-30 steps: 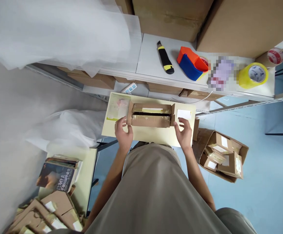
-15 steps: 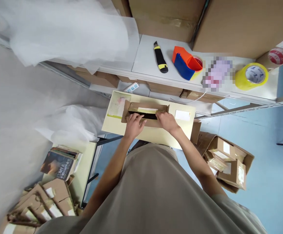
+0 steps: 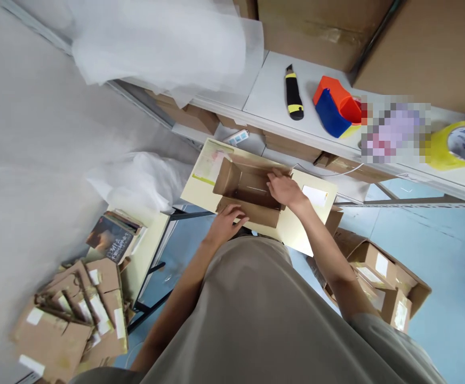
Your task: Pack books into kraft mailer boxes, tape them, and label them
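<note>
An open cardboard box (image 3: 252, 210) stands on the small cream table (image 3: 296, 234) before me, its flaps spread and its brown inside showing. My left hand (image 3: 226, 221) is at the near flap's left part, fingertips at the cardboard, thumb apart from the fingers. Over the right end of the box reaches my right hand (image 3: 284, 189), fingers spread toward the far flap and inner wall. Whether its fingertips touch the cardboard I cannot tell. A white label (image 3: 315, 195) lies on the table to the right, and a printed sheet (image 3: 208, 162) to the left.
On the shelf ahead are a utility knife (image 3: 294, 95), an orange and blue tape dispenser (image 3: 332, 109) and a yellow tape roll (image 3: 456, 144). White wrapping sheets (image 3: 144, 178) and books (image 3: 110, 237) lie at left, above flattened cartons (image 3: 56, 336). A carton of small boxes (image 3: 418, 290) stands right.
The box's flaps have been spread apart, widening the opening and showing its inside. My left hand has come nearer my body with the near flap; my right hand has stayed by the far right end.
</note>
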`<control>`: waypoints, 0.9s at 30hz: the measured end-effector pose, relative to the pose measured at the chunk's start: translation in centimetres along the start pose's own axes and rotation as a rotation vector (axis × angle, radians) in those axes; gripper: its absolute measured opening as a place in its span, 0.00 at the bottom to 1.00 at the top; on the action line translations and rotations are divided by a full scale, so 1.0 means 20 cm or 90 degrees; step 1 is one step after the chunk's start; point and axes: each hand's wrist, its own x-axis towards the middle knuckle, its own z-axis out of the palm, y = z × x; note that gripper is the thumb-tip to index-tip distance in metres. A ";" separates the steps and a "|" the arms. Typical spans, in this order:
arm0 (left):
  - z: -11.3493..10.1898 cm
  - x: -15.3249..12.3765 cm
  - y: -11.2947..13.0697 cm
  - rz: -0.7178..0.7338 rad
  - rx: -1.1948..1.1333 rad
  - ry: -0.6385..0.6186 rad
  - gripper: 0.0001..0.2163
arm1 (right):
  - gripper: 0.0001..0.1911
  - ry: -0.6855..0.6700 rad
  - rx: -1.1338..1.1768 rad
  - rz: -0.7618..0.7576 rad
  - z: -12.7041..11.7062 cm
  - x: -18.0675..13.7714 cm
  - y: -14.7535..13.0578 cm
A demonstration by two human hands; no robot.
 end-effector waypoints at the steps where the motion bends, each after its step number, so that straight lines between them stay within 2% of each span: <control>1: 0.01 0.00 -0.02 -0.015 -0.001 -0.004 0.12 | 0.23 0.018 0.011 0.007 0.00 0.03 0.02; 3: 0.02 0.03 -0.07 -0.038 0.013 -0.013 0.13 | 0.26 0.049 0.027 0.036 -0.01 0.09 0.05; 5: 0.03 0.08 -0.13 -0.052 0.044 -0.026 0.18 | 0.28 0.062 0.004 0.083 -0.02 0.15 0.07; 9: 0.01 0.21 -0.24 -0.044 0.110 -0.072 0.25 | 0.28 -0.016 -0.112 0.202 -0.02 0.20 0.08; 12: -0.02 0.32 -0.30 -0.007 0.148 -0.110 0.23 | 0.26 -0.074 -0.152 0.264 0.01 0.20 0.07; 17: -0.07 0.44 -0.38 0.065 0.141 -0.128 0.18 | 0.27 -0.053 -0.195 0.303 0.10 0.20 0.06; 23: -0.08 0.45 -0.43 0.094 0.095 -0.143 0.21 | 0.28 -0.039 -0.201 0.359 0.13 0.20 0.01; 27: -0.19 0.39 -0.48 0.155 -0.077 -0.155 0.24 | 0.28 0.040 -0.152 0.411 0.13 0.21 -0.14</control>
